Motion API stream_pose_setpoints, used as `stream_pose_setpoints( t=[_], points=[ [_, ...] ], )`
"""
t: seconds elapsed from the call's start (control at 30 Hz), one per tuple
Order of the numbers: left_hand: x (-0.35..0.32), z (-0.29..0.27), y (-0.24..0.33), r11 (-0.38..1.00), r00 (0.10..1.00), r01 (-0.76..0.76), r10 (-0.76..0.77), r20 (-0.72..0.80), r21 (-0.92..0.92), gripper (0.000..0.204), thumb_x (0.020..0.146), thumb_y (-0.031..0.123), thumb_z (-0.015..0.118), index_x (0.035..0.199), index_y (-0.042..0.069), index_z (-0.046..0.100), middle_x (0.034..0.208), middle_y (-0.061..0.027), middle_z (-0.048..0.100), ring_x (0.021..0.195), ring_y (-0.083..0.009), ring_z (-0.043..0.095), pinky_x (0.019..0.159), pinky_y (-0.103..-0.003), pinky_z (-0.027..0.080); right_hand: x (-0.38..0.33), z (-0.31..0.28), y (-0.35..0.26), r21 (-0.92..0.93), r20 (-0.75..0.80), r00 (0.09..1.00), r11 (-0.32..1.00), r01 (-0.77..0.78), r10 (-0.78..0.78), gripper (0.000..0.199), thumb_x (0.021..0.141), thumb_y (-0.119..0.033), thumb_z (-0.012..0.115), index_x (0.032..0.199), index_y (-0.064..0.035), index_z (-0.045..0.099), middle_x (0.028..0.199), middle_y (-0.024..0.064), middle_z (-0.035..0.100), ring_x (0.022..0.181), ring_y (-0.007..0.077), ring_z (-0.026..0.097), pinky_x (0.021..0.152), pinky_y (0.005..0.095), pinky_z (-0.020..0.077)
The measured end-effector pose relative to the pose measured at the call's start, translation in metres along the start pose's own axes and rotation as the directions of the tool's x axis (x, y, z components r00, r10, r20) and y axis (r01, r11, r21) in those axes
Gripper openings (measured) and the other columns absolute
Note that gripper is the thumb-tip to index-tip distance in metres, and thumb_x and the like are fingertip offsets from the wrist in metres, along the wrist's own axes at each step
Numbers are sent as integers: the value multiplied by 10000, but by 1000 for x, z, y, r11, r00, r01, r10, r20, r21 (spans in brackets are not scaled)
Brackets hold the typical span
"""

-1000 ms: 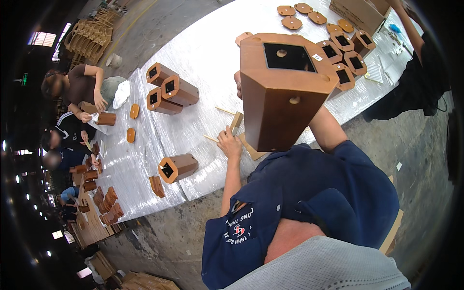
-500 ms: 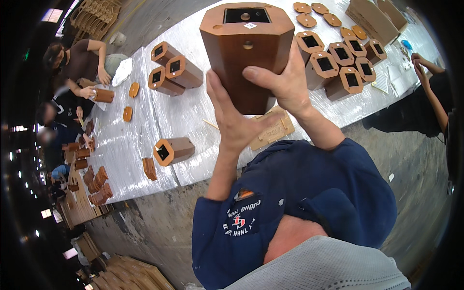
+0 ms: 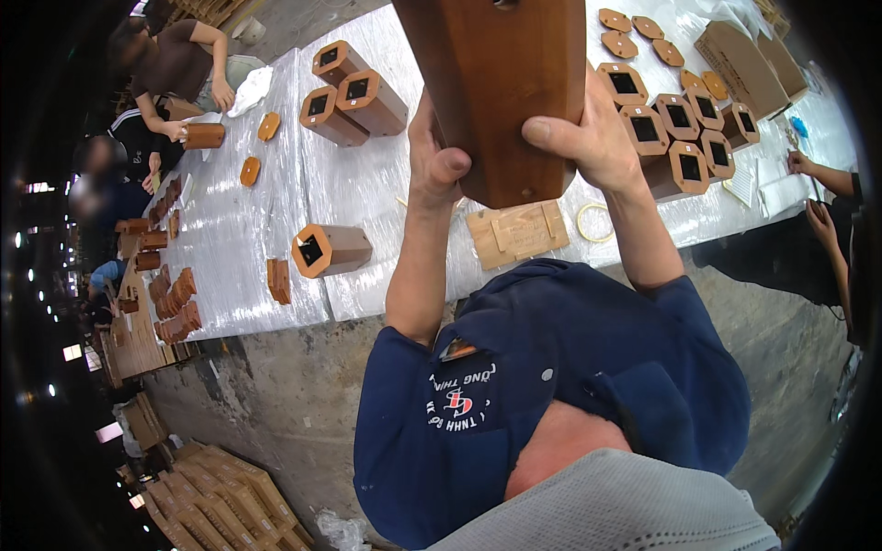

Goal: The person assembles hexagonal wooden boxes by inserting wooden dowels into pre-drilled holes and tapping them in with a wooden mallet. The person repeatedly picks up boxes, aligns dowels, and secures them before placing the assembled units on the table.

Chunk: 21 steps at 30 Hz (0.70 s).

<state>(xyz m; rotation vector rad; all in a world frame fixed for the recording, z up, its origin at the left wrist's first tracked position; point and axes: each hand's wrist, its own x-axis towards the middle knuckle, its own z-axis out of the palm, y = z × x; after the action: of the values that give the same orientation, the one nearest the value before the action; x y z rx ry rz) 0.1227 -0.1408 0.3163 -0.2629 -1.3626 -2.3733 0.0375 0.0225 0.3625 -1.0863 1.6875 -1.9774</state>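
Observation:
A tall brown wooden octagonal box (image 3: 503,92) is held up close before me, its top cut off by the picture's upper edge. My left hand (image 3: 434,158) grips its left side, thumb on the near face. On the other side my right hand (image 3: 593,138) wraps round it, thumb pressed to the front. Below the box a piece of cardboard (image 3: 517,234) lies on the plastic-wrapped table (image 3: 266,303), with a pale ring (image 3: 595,222) beside it. To the left one similar box (image 3: 333,250) lies on its side or stands tilted in view; I cannot tell which.
Further left are three boxes (image 3: 372,99), octagonal lids (image 3: 250,171) and a stack of brown pieces (image 3: 278,281). Several boxes (image 3: 680,165), more lids (image 3: 620,44) and an open carton (image 3: 749,64) are at right. Co-workers (image 3: 184,64) work at the left; another person's hands (image 3: 818,184) are at right.
The box has risen and tipped, so its open top has left the picture. My left hand has moved from the front, fingers spread, to a grip on its left side.

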Motion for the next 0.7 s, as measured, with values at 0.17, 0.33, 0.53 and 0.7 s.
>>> stream_pose_setpoints(
  t=[0.17,0.33,0.53,0.7],
  points=[
    [2,-5,-5,999,999,12,-10,45,-46,1103,616,488,899,1378,-77,338,1301,-193,525,1179,-284,578,990,-392,506,-1,4,1,29,-45,999,999,28,-27,882,706,-378,778,1366,58,388,1250,166,543,1147,231,544,964,355,450],
    [1,-3,-2,1000,999,7,-6,51,-29,1099,622,481,898,1382,-76,331,1304,-195,524,1179,-289,578,983,-392,510,-1,6,3,24,-44,996,997,77,-76,948,708,-357,810,1421,47,334,1284,196,526,1194,276,537,1019,384,433],
    [1,-6,-5,999,999,5,-7,45,38,1128,602,511,897,1388,-66,330,1305,-189,516,1187,-281,571,988,-391,503,-3,4,6,59,-36,998,997,58,-56,972,714,-347,818,1446,36,305,1284,208,524,1218,299,530,1033,401,435],
    [4,-4,-3,998,997,-21,16,71,67,1151,598,514,896,1403,-70,318,1308,-185,514,1198,-278,561,995,-392,494,-3,0,10,53,-28,997,996,78,-76,956,719,-338,812,1438,32,302,1268,206,526,1208,302,533,1027,406,438]
  ],
)
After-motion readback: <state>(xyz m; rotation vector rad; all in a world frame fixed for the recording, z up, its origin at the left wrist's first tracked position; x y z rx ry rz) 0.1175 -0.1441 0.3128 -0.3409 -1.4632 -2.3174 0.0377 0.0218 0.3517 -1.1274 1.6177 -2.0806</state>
